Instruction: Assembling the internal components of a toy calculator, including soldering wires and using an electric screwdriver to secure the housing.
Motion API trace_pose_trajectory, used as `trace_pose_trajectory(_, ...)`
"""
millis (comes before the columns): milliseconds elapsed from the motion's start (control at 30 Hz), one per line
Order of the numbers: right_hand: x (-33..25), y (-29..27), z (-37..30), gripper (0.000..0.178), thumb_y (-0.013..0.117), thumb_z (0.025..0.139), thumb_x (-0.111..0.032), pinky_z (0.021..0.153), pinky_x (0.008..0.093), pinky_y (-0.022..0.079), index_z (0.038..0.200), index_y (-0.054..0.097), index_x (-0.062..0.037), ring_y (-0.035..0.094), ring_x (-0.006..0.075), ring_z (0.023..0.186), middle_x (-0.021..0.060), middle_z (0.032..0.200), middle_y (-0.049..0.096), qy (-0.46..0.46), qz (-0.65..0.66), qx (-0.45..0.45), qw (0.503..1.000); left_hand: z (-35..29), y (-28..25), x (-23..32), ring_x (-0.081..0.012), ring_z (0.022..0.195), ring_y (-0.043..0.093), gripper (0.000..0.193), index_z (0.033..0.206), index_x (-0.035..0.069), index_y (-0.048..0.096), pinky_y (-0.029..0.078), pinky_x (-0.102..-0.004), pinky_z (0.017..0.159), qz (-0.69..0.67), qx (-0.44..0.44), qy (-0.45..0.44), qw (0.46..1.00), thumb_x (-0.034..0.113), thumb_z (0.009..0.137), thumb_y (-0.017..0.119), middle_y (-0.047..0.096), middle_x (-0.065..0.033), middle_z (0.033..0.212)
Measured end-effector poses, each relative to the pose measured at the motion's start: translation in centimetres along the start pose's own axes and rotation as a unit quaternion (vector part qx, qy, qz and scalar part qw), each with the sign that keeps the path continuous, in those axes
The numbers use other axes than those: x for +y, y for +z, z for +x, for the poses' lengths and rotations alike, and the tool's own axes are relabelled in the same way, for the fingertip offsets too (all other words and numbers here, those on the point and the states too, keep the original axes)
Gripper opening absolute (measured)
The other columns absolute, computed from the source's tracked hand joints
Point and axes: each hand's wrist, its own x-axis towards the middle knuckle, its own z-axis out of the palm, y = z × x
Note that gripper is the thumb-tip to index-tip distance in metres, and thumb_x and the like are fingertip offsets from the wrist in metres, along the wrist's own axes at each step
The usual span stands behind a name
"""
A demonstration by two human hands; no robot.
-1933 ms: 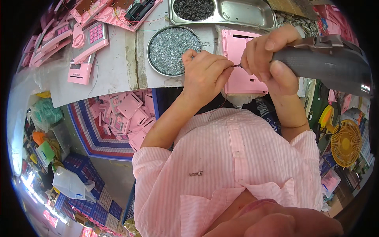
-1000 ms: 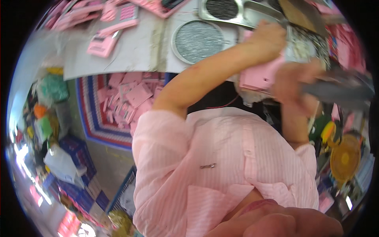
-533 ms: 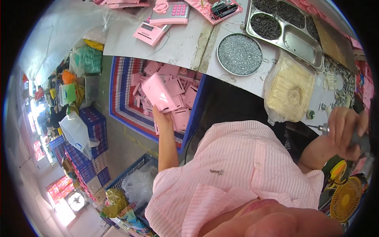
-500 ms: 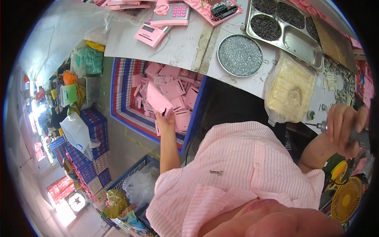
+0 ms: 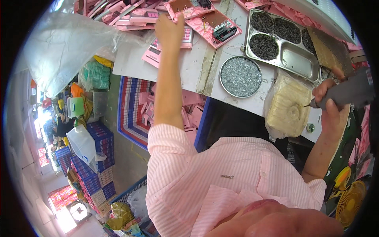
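Note:
My left hand (image 5: 167,31) reaches to the far side of the table, its fingers closed at the near edge of an open pink casing (image 5: 182,5) with a brown board inside. Beneath that wrist lies a pink and silver keypad unit (image 5: 187,38). A second open pink casing (image 5: 213,28), with thin wires and a black part, lies just to the right. In my right hand (image 5: 329,93) is a grey electric screwdriver (image 5: 347,90), its bit pointing left over a yellowish block in clear plastic (image 5: 290,106).
A round dish of silver screws (image 5: 241,77) stands mid-table. Behind it sits a steel tray (image 5: 300,59) with dark screws. Below the table edge, a blue-rimmed bin (image 5: 134,114) holds pink parts. Pink units (image 5: 126,17) pile up at far left. A yellow fan (image 5: 350,203) is at lower right.
My left hand has left the bin and the pink casing it held there, moving up to the parts on the table. My right hand has brought the screwdriver up and inward, over the yellowish block.

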Motion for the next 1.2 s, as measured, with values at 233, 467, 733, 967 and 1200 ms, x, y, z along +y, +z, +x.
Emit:
trace_pose_trajectory(233, 2.0, -2.2, -1.5, 0.078, 0.069, 0.087, -0.004, 0.109, 0.0435, 0.042, 0.155, 0.031, -0.0024, 0.05, 0.0282, 0.133, 0.0191, 0.142, 0.051, -0.128, -0.226, 0.224, 0.939, 13.8, 7.6, -7.7, -0.0201, 0.056, 0.057, 0.033, 0.075, 0.003, 0.067, 0.043, -0.0395, 0.05, -0.065, -0.387, -0.273, 0.878, 0.034, 0.086, 0.071, 0.06, -0.0079, 0.063)
trace_pose_trajectory(467, 4.4, -0.5, -2.9, 0.055, 0.066, 0.09, -0.002, 0.107, 0.0419, 0.044, 0.143, 0.048, 0.0002, 0.054, 0.0244, 0.128, 0.0177, 0.137, 0.055, -0.13, -0.139, 0.168, 0.967, 11.7, 7.7, -9.4, -0.0127, 0.052, 0.051, 0.02, 0.075, 0.006, 0.066, 0.035, -0.0293, 0.044, -0.096, -0.357, -0.294, 0.881, 0.022, 0.086, 0.07, 0.057, -0.0022, 0.061)
trace_pose_trajectory(733, 5.8, 1.5, -3.8, 0.043, 0.061, 0.1, -0.027, 0.091, 0.0311, 0.051, 0.13, 0.059, 0.0036, 0.064, 0.0177, 0.107, 0.0109, 0.116, 0.067, 0.118, 0.074, -0.077, 0.987, 3.7, -3.6, 8.5, -0.0084, 0.051, 0.051, 0.018, 0.107, 0.0, 0.058, 0.039, -0.021, 0.043, -0.468, -0.284, -0.204, 0.812, 0.009, 0.092, 0.061, 0.061, -0.0029, 0.074)
trace_pose_trajectory(967, 7.5, 3.3, -3.4, 0.045, 0.059, 0.104, -0.029, 0.099, 0.0349, 0.051, 0.139, 0.052, -0.0018, 0.062, 0.0166, 0.116, 0.0084, 0.128, 0.064, 0.08, 0.314, 0.129, 0.937, -19.3, -9.5, 23.6, -0.0072, 0.053, 0.055, 0.039, 0.136, 0.005, 0.046, 0.039, -0.0217, 0.039, -0.619, -0.415, -0.344, 0.571, 0.011, 0.099, 0.057, 0.064, -0.0022, 0.089)
trace_pose_trajectory(1200, 8.2, -4.7, -7.3, 0.037, 0.062, 0.102, -0.034, 0.075, 0.0276, 0.057, 0.114, 0.067, 0.0005, 0.068, 0.0103, 0.084, 0.0029, 0.099, 0.071, 0.285, 0.117, 0.072, 0.949, -23.4, -9.5, 21.6, -0.0165, 0.074, 0.059, 0.038, 0.11, 0.005, 0.064, 0.045, -0.0312, 0.067, -0.347, -0.377, 0.109, 0.851, 0.008, 0.076, 0.081, 0.063, -0.0053, 0.093)
